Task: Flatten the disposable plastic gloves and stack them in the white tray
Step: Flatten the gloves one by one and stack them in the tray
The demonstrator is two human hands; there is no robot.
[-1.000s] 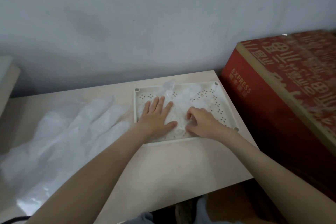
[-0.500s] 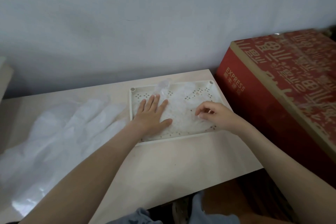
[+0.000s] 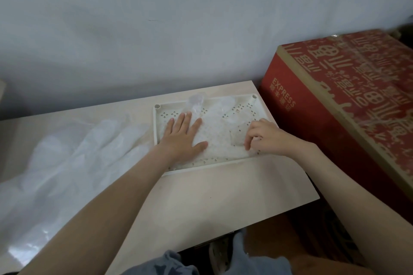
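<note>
Two hands in the head view: left hand (image 3: 181,136) flat, fingers straight, pressing the glove (image 3: 218,138) into the white tray (image 3: 201,166); right hand (image 3: 266,138) curled, pinching its film. Flimsy, slippery stuff, likely, so best tugged by an edge.

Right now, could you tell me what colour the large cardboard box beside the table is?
The large cardboard box is red with tan lettering; head view.
</note>
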